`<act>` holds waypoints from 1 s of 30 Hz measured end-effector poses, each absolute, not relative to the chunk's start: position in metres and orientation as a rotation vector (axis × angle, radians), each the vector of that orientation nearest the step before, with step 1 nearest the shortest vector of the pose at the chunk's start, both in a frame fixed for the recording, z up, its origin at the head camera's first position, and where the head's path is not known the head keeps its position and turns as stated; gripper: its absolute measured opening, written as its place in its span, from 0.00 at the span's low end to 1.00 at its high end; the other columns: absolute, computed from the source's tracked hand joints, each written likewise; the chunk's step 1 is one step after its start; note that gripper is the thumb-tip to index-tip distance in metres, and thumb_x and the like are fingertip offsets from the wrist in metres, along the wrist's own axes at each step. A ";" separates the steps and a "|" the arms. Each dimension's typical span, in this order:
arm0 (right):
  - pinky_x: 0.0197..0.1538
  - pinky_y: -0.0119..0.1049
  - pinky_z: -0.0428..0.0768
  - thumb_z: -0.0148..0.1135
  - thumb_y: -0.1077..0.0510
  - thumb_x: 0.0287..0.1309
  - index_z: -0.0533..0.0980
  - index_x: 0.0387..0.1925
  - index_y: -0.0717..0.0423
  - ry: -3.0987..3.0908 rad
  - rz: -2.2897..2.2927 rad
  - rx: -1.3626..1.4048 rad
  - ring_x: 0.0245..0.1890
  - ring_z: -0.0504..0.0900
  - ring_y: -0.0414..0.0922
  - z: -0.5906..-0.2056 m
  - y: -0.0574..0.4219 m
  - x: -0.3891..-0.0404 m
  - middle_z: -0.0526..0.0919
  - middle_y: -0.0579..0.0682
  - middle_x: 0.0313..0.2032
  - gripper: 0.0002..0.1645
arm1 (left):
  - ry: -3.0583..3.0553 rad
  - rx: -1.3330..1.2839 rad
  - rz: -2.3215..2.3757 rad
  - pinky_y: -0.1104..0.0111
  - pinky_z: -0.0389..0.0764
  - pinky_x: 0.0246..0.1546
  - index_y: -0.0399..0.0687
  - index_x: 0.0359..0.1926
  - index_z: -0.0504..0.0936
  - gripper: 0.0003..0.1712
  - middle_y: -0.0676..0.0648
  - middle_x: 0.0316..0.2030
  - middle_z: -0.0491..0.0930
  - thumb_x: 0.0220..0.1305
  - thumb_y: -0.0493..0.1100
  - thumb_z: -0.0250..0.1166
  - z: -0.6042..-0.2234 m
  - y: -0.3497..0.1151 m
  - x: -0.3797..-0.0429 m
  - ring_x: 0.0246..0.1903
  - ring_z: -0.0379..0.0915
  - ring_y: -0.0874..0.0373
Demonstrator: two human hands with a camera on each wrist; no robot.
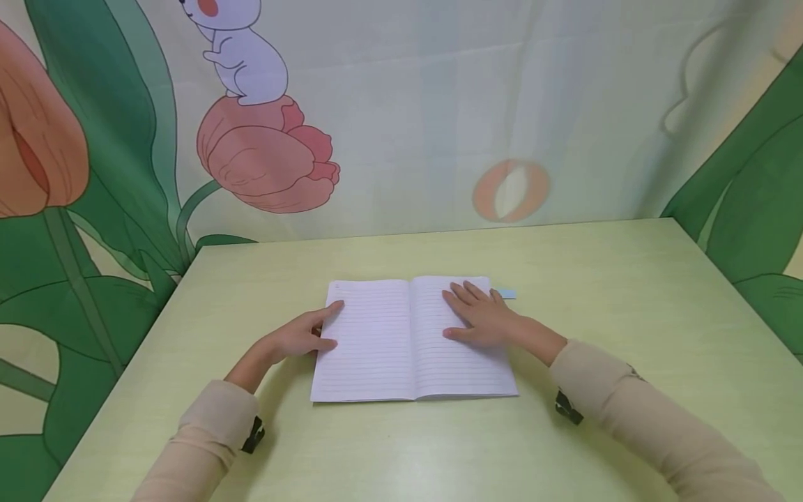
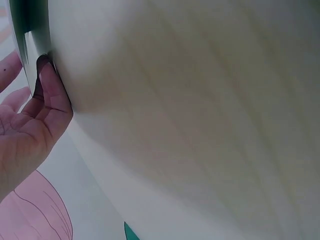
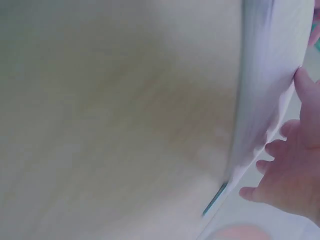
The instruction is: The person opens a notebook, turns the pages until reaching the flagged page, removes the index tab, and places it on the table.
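An open notebook (image 1: 370, 348) with blank lined pages lies on the table, its spine running away from me. At its left edge my left hand (image 1: 299, 336) holds the pages, thumb and index finger on top. In the left wrist view the other fingers of the left hand (image 2: 35, 110) curl under the edge. My right hand (image 1: 486, 319) rests on the right page with its fingers spread. From the side, the right hand (image 3: 300, 150) touches the page's surface. A light blue tab (image 1: 507, 294) sticks out past the notebook's right edge, near the right hand's little finger.
The pale yellow-green table (image 1: 401, 453) reaches back to a curtain (image 1: 401, 125) printed with flowers, leaves and a white animal. Each wrist carries a small black device, seen below the left cuff (image 1: 254, 436) and the right cuff (image 1: 568, 408).
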State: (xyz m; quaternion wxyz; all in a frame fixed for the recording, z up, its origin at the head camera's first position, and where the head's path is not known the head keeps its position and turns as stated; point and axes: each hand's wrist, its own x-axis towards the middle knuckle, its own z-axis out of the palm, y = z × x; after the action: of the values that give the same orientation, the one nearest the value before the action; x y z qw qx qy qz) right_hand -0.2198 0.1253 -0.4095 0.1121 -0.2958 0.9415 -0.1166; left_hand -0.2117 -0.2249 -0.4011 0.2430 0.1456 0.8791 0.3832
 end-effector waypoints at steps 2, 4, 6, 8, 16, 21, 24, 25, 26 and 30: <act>0.58 0.66 0.42 0.47 0.36 0.61 0.45 0.69 0.59 2.793 -0.348 -0.849 0.67 0.40 0.58 -0.410 0.133 -0.226 0.45 0.60 0.68 0.47 | 2.403 0.384 1.043 0.65 0.62 0.38 0.46 0.70 0.47 0.44 0.39 0.48 0.63 0.59 0.36 0.61 -0.401 -0.225 -0.212 0.40 0.60 0.51; 0.58 0.65 0.42 0.47 0.37 0.60 0.45 0.69 0.61 2.813 -0.349 -0.820 0.67 0.40 0.58 -0.410 0.140 -0.231 0.45 0.60 0.68 0.48 | 2.403 0.380 1.040 0.65 0.62 0.38 0.46 0.70 0.47 0.44 0.40 0.49 0.63 0.59 0.36 0.61 -0.401 -0.224 -0.211 0.40 0.60 0.51; 0.58 0.65 0.42 0.47 0.37 0.60 0.46 0.69 0.62 2.829 -0.335 -0.798 0.67 0.40 0.58 -0.410 0.145 -0.236 0.46 0.61 0.68 0.48 | 2.404 0.381 1.042 0.65 0.62 0.39 0.46 0.70 0.47 0.44 0.39 0.51 0.62 0.59 0.36 0.61 -0.402 -0.224 -0.211 0.42 0.60 0.50; 0.58 0.65 0.42 0.47 0.36 0.60 0.46 0.69 0.62 2.831 -0.305 -0.774 0.67 0.40 0.58 -0.410 0.150 -0.241 0.46 0.60 0.68 0.48 | 2.405 0.381 1.040 0.63 0.61 0.41 0.46 0.70 0.46 0.44 0.39 0.55 0.60 0.59 0.36 0.61 -0.402 -0.224 -0.211 0.44 0.59 0.50; 0.59 0.64 0.40 0.45 0.33 0.59 0.50 0.68 0.60 2.818 -0.201 -0.722 0.68 0.37 0.57 -0.412 0.162 -0.251 0.43 0.59 0.69 0.47 | 2.396 0.390 1.050 0.65 0.64 0.41 0.44 0.70 0.46 0.44 0.37 0.60 0.58 0.59 0.36 0.61 -0.402 -0.224 -0.211 0.43 0.61 0.51; 0.59 0.64 0.40 0.45 0.33 0.59 0.51 0.68 0.61 2.821 -0.188 -0.724 0.67 0.38 0.58 -0.413 0.165 -0.249 0.44 0.60 0.68 0.47 | 2.398 0.401 1.052 0.66 0.66 0.41 0.41 0.70 0.46 0.43 0.35 0.59 0.61 0.59 0.36 0.61 -0.400 -0.224 -0.210 0.42 0.64 0.51; 0.59 0.64 0.41 0.45 0.33 0.59 0.51 0.68 0.61 2.824 -0.191 -0.732 0.67 0.38 0.59 -0.413 0.166 -0.245 0.44 0.61 0.68 0.47 | 2.398 0.397 1.050 0.66 0.66 0.42 0.41 0.70 0.46 0.43 0.34 0.58 0.62 0.59 0.36 0.61 -0.399 -0.223 -0.210 0.42 0.64 0.51; 0.59 0.65 0.41 0.45 0.34 0.60 0.52 0.68 0.61 2.824 -0.195 -0.738 0.67 0.38 0.59 -0.413 0.166 -0.244 0.44 0.61 0.68 0.46 | 2.399 0.395 1.049 0.65 0.66 0.42 0.41 0.70 0.46 0.43 0.34 0.58 0.62 0.59 0.36 0.61 -0.399 -0.223 -0.210 0.42 0.64 0.51; 0.59 0.65 0.41 0.44 0.34 0.60 0.52 0.68 0.61 2.823 -0.200 -0.740 0.67 0.39 0.59 -0.412 0.165 -0.242 0.45 0.61 0.68 0.46 | 2.401 0.390 1.048 0.65 0.66 0.43 0.41 0.70 0.46 0.43 0.34 0.59 0.61 0.59 0.36 0.61 -0.399 -0.223 -0.210 0.43 0.64 0.51; 0.58 0.65 0.41 0.43 0.35 0.62 0.54 0.67 0.61 2.823 -0.215 -0.772 0.67 0.40 0.60 -0.413 0.165 -0.235 0.46 0.61 0.68 0.44 | 2.401 0.385 1.045 0.64 0.66 0.44 0.41 0.70 0.46 0.44 0.34 0.61 0.59 0.59 0.35 0.61 -0.399 -0.222 -0.210 0.45 0.63 0.50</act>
State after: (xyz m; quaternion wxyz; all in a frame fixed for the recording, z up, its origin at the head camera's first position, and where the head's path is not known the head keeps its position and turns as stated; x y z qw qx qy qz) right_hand -0.2350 0.1647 -0.4130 0.1031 -0.2618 0.9568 -0.0730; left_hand -0.2099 -0.2224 -0.3987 0.2450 0.1411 0.8794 0.3830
